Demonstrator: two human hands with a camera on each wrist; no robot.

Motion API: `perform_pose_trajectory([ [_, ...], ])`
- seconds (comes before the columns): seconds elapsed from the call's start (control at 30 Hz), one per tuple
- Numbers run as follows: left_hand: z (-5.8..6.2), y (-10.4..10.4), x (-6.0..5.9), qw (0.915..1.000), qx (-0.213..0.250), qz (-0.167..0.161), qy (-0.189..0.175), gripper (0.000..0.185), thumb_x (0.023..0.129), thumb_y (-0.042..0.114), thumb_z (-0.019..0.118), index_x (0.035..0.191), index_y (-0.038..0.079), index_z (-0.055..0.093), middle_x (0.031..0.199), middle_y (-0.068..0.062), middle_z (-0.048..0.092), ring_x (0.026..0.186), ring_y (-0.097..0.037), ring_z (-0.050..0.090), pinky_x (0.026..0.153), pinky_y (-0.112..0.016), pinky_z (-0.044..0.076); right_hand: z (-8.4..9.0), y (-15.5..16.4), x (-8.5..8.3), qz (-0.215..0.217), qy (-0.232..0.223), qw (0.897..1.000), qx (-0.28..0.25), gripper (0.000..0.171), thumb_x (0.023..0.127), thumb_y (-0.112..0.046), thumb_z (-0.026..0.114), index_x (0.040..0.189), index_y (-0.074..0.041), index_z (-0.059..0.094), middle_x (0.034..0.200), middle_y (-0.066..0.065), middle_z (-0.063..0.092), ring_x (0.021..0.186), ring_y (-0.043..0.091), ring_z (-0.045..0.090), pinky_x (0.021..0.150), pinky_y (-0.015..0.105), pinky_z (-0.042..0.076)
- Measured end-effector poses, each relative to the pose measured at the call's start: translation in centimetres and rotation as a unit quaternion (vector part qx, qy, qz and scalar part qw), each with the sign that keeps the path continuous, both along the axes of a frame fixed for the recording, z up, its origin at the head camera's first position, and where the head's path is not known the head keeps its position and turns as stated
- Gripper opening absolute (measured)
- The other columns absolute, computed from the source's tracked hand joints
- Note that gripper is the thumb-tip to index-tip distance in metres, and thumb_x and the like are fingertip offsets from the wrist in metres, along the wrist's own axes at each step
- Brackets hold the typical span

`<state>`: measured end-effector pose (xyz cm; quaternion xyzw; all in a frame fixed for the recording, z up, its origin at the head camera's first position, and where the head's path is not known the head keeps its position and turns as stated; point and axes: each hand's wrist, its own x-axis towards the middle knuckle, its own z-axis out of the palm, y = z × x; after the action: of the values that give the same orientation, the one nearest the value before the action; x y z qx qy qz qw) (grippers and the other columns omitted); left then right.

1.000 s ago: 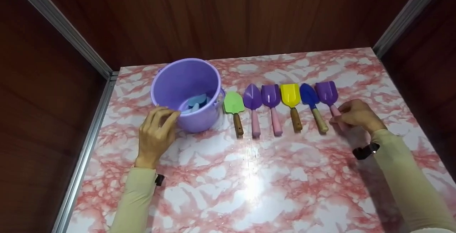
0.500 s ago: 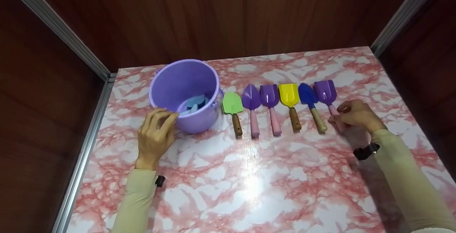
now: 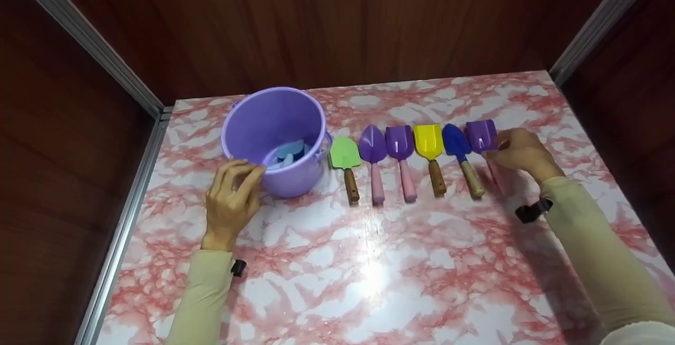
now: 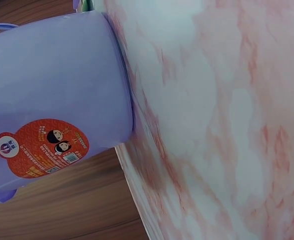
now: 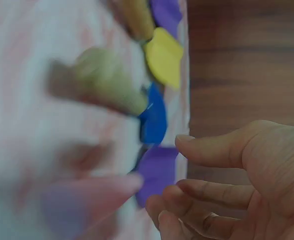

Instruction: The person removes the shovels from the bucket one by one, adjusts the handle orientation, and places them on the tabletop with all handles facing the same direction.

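Six trowels in a row, right hand at the far-right one

Six toy trowels are lying side by side on the marble-patterned table (image 3: 369, 281), blades pointing to 12 o'clock and handles to 6 o'clock. The right hand (image 3: 519, 151) is hovering over the outermost of them, the purple trowel with the pink handle (image 3: 481, 135). In the head view the blade is showing just at 9 o'clock of the knuckles, while most of the pink handle is running under the hand toward 6 o'clock, blurred. The fingers (image 5: 211, 192) are curling loosely beside the blade in the right wrist view, and I cannot tell whether they are actually pinching the trowel or only touching it. Its long axis is lying roughly along the 12-to-6 line, parallel with its neighbour, the blue trowel (image 3: 454, 140), which is just beside it at 9 o'clock.

The left hand (image 3: 232, 197) is resting its relaxed, nearly straight fingers against the near wall of the purple bucket (image 3: 274, 123), which is standing upright at the left end of the row, well apart from the purple trowel. Something pale blue is lying in the bottom of the bucket. The right hand is by far the nearer one to the purple trowel, and the bucket lies toward 9 o'clock from it, past the other five trowels.
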<state>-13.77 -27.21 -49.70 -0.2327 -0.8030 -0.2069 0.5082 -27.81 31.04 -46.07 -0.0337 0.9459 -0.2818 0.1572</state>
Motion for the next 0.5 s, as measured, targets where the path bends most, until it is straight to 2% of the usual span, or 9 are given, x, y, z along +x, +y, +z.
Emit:
perform_pose_trajectory([
  [0.1, 0.0, 0.0, 0.1, 1.0, 0.0, 0.0, -0.002, 0.02, 0.1, 0.008, 0.069, 0.115, 0.01, 0.082, 0.104, -0.017, 0.075, 0.107, -0.038, 0.071, 0.083, -0.05, 0.065, 1.6, -2.7, -1.1, 0.019, 0.01, 1.0, 0.0, 0.044, 0.1, -0.031, 0.073, 0.125, 0.005, 0.07, 0.117, 0.029, 0.072, 0.1, 0.038, 0.069, 0.085, 0.048, 0.061],
  [0.2, 0.1, 0.0, 0.1, 1.0, 0.003, -0.002, 0.0, 0.021, 0.098, 0.007, 0.069, 0.115, 0.01, 0.082, 0.103, -0.017, 0.075, 0.106, -0.039, 0.071, 0.082, -0.05, 0.065, 3.7, -5.8, -1.9, 0.038, -0.001, 0.999, -0.007, 0.046, 0.103, -0.032, 0.071, 0.133, 0.003, 0.067, 0.126, 0.029, 0.069, 0.106, 0.04, 0.069, 0.092, 0.053, 0.063],
  [0.3, 0.2, 0.0, 0.1, 1.0, 0.005, -0.004, 0.001, 0.022, 0.097, 0.006, 0.071, 0.116, 0.01, 0.082, 0.103, -0.017, 0.075, 0.106, -0.038, 0.071, 0.082, -0.049, 0.065, 5.7, -8.8, -2.6, 0.063, -0.001, 0.998, -0.004, 0.049, 0.105, -0.033, 0.069, 0.139, 0.002, 0.063, 0.136, 0.03, 0.064, 0.117, 0.044, 0.065, 0.103, 0.062, 0.058],
  [0.5, 0.1, 0.0, 0.3, 0.9999, 0.003, 0.0, -0.011, 0.023, 0.097, 0.007, 0.073, 0.117, 0.01, 0.082, 0.105, -0.017, 0.075, 0.108, -0.038, 0.071, 0.09, -0.048, 0.065, 8.2, -13.7, -3.3, 0.104, 0.023, 0.994, -0.005, 0.042, 0.105, -0.027, 0.069, 0.137, 0.0, 0.066, 0.132, 0.025, 0.068, 0.114, 0.041, 0.065, 0.104, 0.061, 0.056],
])
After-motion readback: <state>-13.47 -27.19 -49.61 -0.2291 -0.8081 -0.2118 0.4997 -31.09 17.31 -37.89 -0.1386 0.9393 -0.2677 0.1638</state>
